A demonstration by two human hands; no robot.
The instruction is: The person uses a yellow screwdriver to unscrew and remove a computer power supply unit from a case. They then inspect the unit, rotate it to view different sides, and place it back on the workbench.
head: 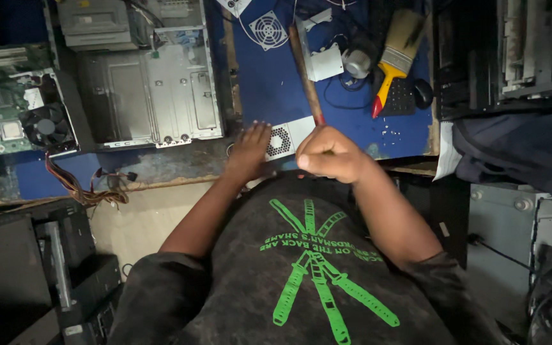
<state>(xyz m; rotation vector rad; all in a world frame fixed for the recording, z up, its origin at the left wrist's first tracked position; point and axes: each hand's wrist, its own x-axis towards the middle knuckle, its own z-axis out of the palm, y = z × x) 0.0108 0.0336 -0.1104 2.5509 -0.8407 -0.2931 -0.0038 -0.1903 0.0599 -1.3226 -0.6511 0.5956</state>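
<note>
head view, looking down over a workbench with a blue top. the right hand is curled into a closed fist around the near end of a long wooden stick, which runs up and away toward 11 o'clock from the fist, across the blue surface. the left hand lies flat, fingers spread and holding nothing, its fingertips touching the left edge of a small silver power supply box with a perforated grille; the box sits at the near edge of the bench, between the 2 hands and under the stick. at 9 o'clock from the left hand stands an open metal computer case, and further toward 9 o'clock a green circuit board with a black cooling fan. at 1 o'clock from the right hand lies a paintbrush with a yellow and red handle; a small white fan lies at 12 o'clock. loose coloured wires hang off the bench edge at 8 o'clock from the left hand.
</note>
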